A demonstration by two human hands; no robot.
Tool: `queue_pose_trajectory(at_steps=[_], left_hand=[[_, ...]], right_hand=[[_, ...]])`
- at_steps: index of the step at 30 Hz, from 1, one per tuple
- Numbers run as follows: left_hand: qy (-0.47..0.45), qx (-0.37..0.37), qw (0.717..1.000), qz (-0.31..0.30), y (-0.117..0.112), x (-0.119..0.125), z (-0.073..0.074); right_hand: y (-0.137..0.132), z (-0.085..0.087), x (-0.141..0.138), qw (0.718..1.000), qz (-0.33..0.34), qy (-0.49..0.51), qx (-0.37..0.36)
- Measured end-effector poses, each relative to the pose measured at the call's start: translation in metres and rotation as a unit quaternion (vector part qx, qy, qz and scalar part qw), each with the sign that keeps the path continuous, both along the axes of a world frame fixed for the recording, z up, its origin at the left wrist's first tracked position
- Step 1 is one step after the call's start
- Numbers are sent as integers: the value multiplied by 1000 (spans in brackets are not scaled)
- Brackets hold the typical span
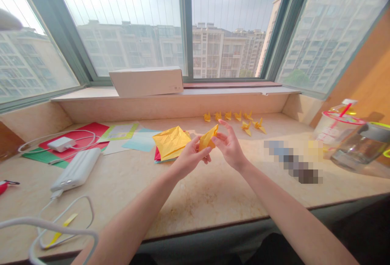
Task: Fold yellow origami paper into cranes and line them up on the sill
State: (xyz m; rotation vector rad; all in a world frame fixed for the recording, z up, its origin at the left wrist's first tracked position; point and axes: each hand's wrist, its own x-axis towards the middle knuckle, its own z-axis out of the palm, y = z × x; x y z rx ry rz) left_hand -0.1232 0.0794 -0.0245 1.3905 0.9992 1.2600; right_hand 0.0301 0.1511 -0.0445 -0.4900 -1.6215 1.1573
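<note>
Above the middle of the stone sill, my left hand (pixel 190 157) and my right hand (pixel 230 146) hold a folded yellow origami paper (pixel 207 138) between them. Its pointed tip rises next to my right fingers. Just left of my left hand, a larger creased yellow paper sheet (pixel 170 142) rests on a small stack of coloured paper (pixel 157 155). Farther back, a row of small yellow origami cranes (pixel 234 118) stands on the sill, out of reach of my fingers.
A white box (pixel 146 81) lies on the window ledge. At left are a white power bank (pixel 76 169) and a charger (pixel 61 144) on red and green paper (pixel 76 133). At right stand a plastic cup with a red straw (pixel 338 129) and a glass jar (pixel 362 147). A blurred patch covers part of the sill.
</note>
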Motion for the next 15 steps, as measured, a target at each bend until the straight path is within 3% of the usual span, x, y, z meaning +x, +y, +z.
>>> queue_pose_trajectory(at_steps=[4, 7, 10, 15], left_hand=[[60, -10, 998, -14, 0, -15, 5], [100, -23, 994, -31, 0, -28, 7], [121, -47, 989, -65, 0, -37, 7], [142, -70, 982, -101, 1, -43, 7]], right_hand=[[5, 6, 13, 981, -67, -81, 165], [9, 7, 22, 948, -54, -147, 276], [14, 4, 26, 932, -37, -197, 302], [22, 0, 29, 932, -5, -247, 265]])
